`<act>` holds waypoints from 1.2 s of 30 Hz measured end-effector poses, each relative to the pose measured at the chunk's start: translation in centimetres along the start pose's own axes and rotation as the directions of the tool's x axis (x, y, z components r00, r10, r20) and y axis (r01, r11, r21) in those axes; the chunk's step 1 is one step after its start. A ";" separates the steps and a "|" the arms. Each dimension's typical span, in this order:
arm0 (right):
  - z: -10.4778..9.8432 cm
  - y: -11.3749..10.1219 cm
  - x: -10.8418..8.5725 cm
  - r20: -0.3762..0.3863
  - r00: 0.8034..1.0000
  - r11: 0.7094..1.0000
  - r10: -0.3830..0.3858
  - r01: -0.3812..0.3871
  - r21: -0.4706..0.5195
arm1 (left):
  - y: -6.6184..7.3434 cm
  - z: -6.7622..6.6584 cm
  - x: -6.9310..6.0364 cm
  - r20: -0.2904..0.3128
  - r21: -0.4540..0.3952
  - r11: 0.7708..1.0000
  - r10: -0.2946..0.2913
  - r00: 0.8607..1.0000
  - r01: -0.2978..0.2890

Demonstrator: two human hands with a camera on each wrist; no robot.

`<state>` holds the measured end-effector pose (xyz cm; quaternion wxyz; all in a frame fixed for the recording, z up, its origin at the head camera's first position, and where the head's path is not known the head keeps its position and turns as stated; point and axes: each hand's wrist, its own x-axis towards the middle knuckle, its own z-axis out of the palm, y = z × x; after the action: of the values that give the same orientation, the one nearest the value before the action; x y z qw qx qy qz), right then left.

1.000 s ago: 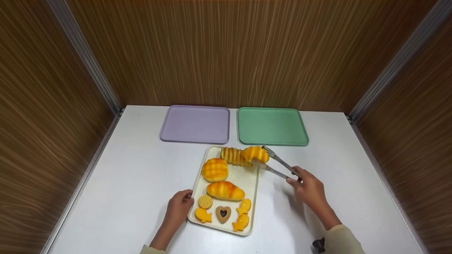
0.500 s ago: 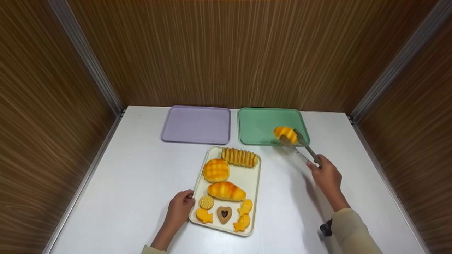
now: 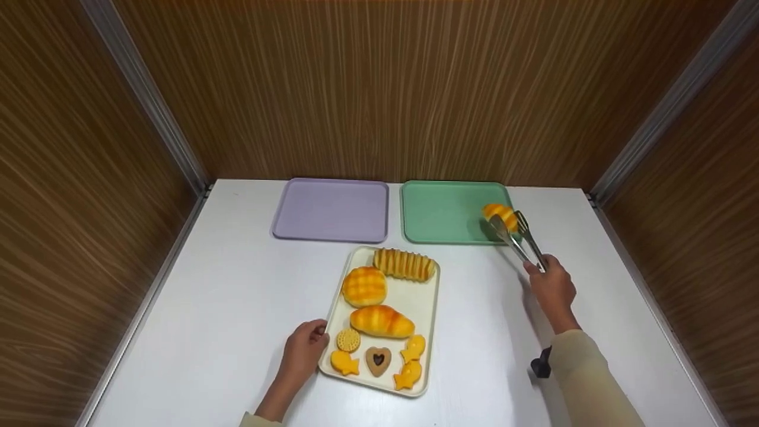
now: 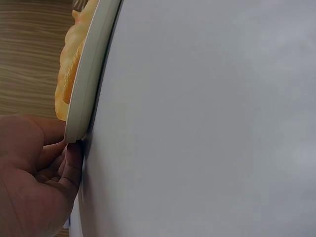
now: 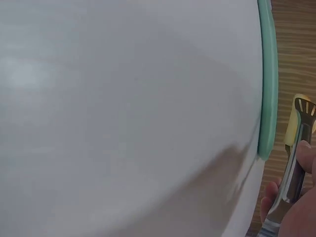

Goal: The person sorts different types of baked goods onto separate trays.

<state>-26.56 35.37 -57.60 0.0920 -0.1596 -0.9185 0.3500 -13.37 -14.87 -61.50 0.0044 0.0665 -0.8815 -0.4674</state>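
Observation:
My right hand (image 3: 552, 292) grips metal tongs (image 3: 532, 242), one end slotted. Between the tong ends is a small striped orange-yellow bread (image 3: 500, 212), over the right part of the green tray (image 3: 442, 210); whether it touches the tray, I cannot tell. The right wrist view shows the tongs (image 5: 291, 182) along my thumb and fingers. With curled fingers, my left hand (image 3: 301, 354) holds the left edge of the cream tray (image 3: 409, 298); in the left wrist view the tray rim (image 4: 81, 98) sits between fingers and thumb.
On the cream tray lie a ridged bread (image 3: 404, 264), a round bread (image 3: 364, 286), a long bread roll (image 3: 381, 321), a round cookie (image 3: 348, 340), a heart cookie (image 3: 378, 360) and several fish cookies (image 3: 344, 362). A purple tray (image 3: 331, 210) stands back left. Wooden panels (image 3: 379, 89) enclose the table.
My right hand has carried the small striped bread in the tongs from beside the ridged bread, rightward and back, over the green tray. My left hand has stayed at the cream tray's edge.

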 end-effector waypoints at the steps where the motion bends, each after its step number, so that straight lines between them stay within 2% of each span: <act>1: 0.1 0.1 0.1 0.003 1.000 1.000 0.011 -0.011 0.009 | 0.0 0.0 0.0 -0.001 0.000 1.000 0.000 1.000 0.000; 9: 0.6 0.7 1.0 0.065 0.995 0.994 0.076 -0.081 0.079 | -0.1 0.0 -0.1 -0.003 0.004 1.000 0.011 1.000 -0.011; 15: 1.1 0.8 1.6 0.105 0.989 0.990 0.103 -0.112 0.085 | 0.0 0.0 -0.1 -0.001 -0.013 1.000 0.004 1.000 -0.004; 24: 1.3 1.0 1.6 0.119 0.988 0.993 0.100 -0.106 0.047 | -0.2 0.0 -0.1 0.002 -0.016 0.999 0.035 0.999 -0.035; 28: 1.0 0.8 1.3 0.114 0.989 0.994 0.091 -0.097 0.048 | -0.1 0.0 -0.1 0.000 -0.018 0.999 0.027 1.000 -0.027; 36: 0.5 0.2 -0.1 0.109 0.994 0.995 0.019 -0.030 0.099 | 0.0 0.1 0.0 0.000 -0.004 1.000 -0.003 1.000 0.003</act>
<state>-26.55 35.18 -58.08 0.0459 -0.1467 -0.9012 0.4052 -13.33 -14.79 -61.55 0.0037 0.0680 -0.8805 -0.4691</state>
